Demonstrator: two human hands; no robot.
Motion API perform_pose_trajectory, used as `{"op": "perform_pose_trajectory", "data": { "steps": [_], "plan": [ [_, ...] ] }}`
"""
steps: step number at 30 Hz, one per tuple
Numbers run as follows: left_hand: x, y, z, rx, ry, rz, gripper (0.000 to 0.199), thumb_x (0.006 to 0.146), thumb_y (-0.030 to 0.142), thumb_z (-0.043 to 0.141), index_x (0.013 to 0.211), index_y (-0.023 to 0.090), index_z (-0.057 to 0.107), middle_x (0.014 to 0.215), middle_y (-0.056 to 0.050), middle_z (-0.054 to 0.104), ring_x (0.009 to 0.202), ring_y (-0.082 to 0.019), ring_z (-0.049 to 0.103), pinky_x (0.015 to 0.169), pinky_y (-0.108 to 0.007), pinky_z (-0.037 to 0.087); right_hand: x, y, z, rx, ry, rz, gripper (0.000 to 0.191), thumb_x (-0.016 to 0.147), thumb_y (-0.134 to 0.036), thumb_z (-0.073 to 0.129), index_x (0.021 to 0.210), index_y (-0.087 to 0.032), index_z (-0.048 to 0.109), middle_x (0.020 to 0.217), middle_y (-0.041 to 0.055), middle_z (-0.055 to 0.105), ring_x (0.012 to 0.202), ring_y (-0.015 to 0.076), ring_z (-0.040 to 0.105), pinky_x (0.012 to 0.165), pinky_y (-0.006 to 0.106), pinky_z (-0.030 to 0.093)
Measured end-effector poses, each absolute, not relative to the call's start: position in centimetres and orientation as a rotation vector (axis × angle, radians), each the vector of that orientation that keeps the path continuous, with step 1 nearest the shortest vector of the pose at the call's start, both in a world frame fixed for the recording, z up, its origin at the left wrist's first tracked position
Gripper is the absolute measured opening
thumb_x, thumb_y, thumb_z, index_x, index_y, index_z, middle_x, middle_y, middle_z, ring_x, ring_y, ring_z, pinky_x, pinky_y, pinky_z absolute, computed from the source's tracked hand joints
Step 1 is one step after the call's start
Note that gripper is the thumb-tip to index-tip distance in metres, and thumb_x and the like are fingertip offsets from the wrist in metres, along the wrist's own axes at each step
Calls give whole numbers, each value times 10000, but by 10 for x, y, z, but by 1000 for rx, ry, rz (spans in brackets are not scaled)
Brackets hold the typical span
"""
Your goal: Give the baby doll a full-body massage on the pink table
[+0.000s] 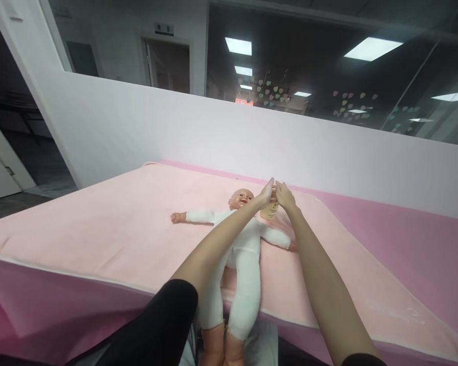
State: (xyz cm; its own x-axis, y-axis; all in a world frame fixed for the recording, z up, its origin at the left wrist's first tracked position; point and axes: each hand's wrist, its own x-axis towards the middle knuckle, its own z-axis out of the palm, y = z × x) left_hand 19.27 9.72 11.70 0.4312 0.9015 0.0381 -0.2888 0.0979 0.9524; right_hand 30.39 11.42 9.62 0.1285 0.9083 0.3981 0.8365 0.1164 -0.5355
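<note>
A pale yellow bottle with dark print on its side stands on the pink cover, beside the doll's head; its top is hidden by my hands. My left hand is at the near left side of the bottle's upper part, its visible fingers stretched upward. Against the bottle's top right my right hand has its fingers bent inward over it. A baby doll in a white suit lies on its back below my arms, arms spread and head toward the wall. My left forearm crosses over its chest.
The pink cover spreads over a padded table, its front edge hanging near my body. A white wall with a dark window above it borders the far side. The doll's feet reach past the front edge.
</note>
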Motion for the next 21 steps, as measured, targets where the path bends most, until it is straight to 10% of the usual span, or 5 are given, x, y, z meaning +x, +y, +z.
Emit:
{"op": "perform_pose_trajectory", "data": {
  "steps": [5, 21],
  "plan": [
    [120, 45, 73, 2013, 795, 1123, 372, 896, 470, 440, 956, 186, 672, 1010, -67, 694, 980, -219, 612, 915, -330, 452, 290, 76, 80, -1319, -1462, -206, 596, 963, -447, 254, 1503, -197, 233, 1545, 166, 243, 1415, 301, 284, 1096, 539, 312],
    [54, 5, 16, 2474, 1009, 628, 461, 822, 379, 606, 1271, 278, 590, 1502, -78, 401, 1427, -297, 277, 1173, -541, 24, 182, 23, 12, -933, -1750, -38, 387, 948, -348, 359, 1238, -177, 552, 1214, 136, 615, 1172, 251, 558, 1004, 445, 447]
  ]
}}
